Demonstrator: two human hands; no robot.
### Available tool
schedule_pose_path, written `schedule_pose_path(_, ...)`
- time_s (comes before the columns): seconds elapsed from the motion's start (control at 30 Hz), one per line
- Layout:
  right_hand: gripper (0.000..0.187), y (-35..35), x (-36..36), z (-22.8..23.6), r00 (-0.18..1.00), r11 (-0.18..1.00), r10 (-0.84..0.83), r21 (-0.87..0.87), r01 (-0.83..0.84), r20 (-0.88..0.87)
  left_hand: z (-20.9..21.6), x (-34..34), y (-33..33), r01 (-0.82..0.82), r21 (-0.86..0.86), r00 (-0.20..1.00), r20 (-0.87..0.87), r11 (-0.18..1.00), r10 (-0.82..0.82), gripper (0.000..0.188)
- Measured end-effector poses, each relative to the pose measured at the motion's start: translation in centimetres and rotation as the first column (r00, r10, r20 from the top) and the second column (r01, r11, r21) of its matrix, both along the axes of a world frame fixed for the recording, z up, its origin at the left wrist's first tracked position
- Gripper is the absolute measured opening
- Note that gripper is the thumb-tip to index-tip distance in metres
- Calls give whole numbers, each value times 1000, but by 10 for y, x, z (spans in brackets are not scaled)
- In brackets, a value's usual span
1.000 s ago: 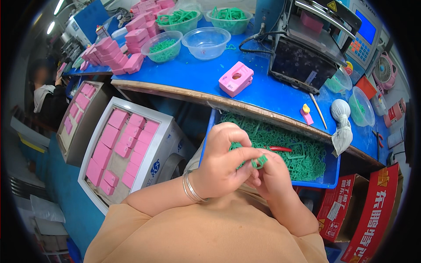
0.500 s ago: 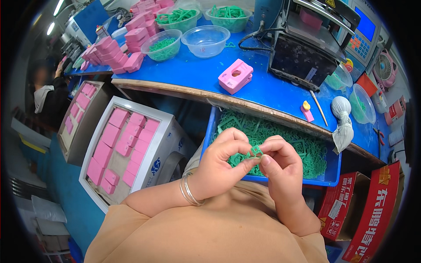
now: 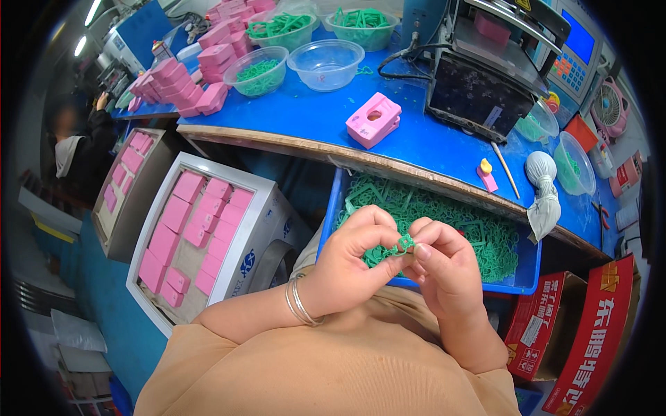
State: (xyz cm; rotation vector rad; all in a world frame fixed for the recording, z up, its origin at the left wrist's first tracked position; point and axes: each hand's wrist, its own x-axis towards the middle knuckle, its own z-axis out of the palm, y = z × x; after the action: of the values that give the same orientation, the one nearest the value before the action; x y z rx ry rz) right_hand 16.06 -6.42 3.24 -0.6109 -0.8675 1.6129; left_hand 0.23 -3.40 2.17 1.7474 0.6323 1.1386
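A small green openwork piece (image 3: 405, 242) is pinched between the fingertips of my left hand (image 3: 357, 253) and my right hand (image 3: 447, 267). Both hands are closed and meet in front of my body, over the near side of a blue tray (image 3: 533, 267). Tangled green openwork pieces (image 3: 479, 239) fill that tray, which juts out from under the bench edge. My left fingers partly cover the piece, and more green shows just below them; I cannot tell whether that part is held or lies in the tray.
On the blue bench (image 3: 291, 114) stand a pink block with a hole (image 3: 373, 119), see-through bowls (image 3: 326, 66), stacked pink blocks (image 3: 173, 83) and a dark press machine (image 3: 479, 90). A white-framed case of pink blocks (image 3: 163, 239) is at left, red cartons (image 3: 590, 340) at right. A person (image 3: 83, 149) sits far left.
My right fingers have shifted slightly on the green piece, and more of it shows between my hands. The person at far left has moved an arm.
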Motion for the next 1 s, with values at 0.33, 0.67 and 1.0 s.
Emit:
schedule_pose_path(0.33, 7, 3, 0, -3, 981, 994, 93, -44, -101, -169, 2, -1, 0, 121, -220, 989, 113, 968, -98, 9)
schedule_pose_path(0.67, 6, 3, -1, -2, 979, 993, 115, -21, -120, -166, 3, -1, 0, 140, -269, 983, 149, 953, -103, 9)
schedule_pose_path(1.0, 7, -3, -3, -1, 848, 916, -350, 333, 222, 398, 9, -4, 2, -130, 157, 988, -61, 979, 141, 14)
